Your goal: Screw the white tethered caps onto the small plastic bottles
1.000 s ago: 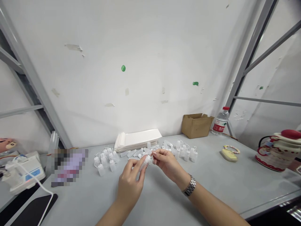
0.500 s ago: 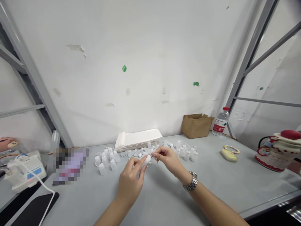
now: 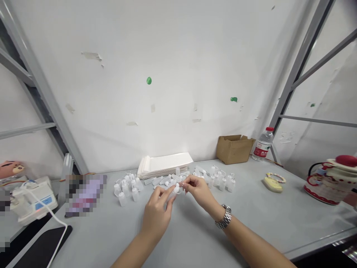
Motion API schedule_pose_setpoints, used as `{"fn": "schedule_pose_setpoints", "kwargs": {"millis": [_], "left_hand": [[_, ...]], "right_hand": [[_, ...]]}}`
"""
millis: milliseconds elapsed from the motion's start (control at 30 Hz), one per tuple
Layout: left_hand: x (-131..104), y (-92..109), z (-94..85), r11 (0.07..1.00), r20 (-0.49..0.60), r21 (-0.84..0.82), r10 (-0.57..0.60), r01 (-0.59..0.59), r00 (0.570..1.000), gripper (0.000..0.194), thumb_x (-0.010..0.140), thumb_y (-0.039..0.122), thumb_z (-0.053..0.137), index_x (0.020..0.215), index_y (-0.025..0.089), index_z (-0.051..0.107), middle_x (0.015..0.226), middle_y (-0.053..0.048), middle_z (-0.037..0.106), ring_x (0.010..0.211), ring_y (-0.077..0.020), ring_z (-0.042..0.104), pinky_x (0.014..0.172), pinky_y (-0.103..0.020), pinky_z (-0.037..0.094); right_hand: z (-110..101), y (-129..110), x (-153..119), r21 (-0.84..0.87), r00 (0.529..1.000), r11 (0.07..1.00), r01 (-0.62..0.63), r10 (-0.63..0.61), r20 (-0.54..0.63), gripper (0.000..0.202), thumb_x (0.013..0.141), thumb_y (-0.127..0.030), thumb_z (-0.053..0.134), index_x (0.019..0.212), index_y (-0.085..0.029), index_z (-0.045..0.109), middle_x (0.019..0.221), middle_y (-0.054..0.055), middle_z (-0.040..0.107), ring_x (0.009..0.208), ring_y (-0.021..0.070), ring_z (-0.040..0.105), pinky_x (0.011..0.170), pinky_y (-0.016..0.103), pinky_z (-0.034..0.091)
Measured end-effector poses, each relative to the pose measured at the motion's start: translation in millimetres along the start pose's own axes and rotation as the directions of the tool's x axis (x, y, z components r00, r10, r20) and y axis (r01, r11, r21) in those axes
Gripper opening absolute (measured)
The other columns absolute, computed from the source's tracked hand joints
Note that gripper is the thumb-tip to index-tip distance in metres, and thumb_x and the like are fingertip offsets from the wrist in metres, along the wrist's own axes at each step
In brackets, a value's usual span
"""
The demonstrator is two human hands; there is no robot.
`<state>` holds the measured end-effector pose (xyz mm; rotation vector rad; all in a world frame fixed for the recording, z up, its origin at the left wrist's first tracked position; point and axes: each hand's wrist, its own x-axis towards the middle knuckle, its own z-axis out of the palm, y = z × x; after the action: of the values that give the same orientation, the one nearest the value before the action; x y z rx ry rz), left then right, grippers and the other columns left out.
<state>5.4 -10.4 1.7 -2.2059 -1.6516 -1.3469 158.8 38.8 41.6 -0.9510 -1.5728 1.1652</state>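
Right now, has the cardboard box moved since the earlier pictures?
No, the cardboard box hasn't moved in any direction: it stands just as before below the right-hand green mark on the wall.

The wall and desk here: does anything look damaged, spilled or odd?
The wall looks scruffiest: torn scraps and green patches stick to it. On the desk, small plastic pieces lie jumbled between groups of upright bottles. I see no spill.

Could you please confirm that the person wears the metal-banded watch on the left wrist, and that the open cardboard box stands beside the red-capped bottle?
Not quite: the head view shows the watch on the right wrist, not the left. The open cardboard box does stand beside the red-capped bottle.
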Motion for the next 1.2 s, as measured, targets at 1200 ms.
{"fn": "schedule_pose_setpoints", "kwargs": {"millis": [1200], "left_hand": [[0,1,4.3,0.997,0.056,0.054,-0.05,0.047,0.997,0.035,0.083,0.03,0.047,0.118,0.028,0.05,0.085,-0.002,0.058,0.07,-0.015,0.058,0.06,-0.026,0.048]], "right_hand": [[1,7,4,0.071,0.998,0.997,-0.034,0.038,-0.053,0.026,0.066,-0.041,0.065,0.064,-0.016,0.06,0.059,-0.001,0.054,0.056,0.0117,0.049,0.057,0.026,0.041]]}}
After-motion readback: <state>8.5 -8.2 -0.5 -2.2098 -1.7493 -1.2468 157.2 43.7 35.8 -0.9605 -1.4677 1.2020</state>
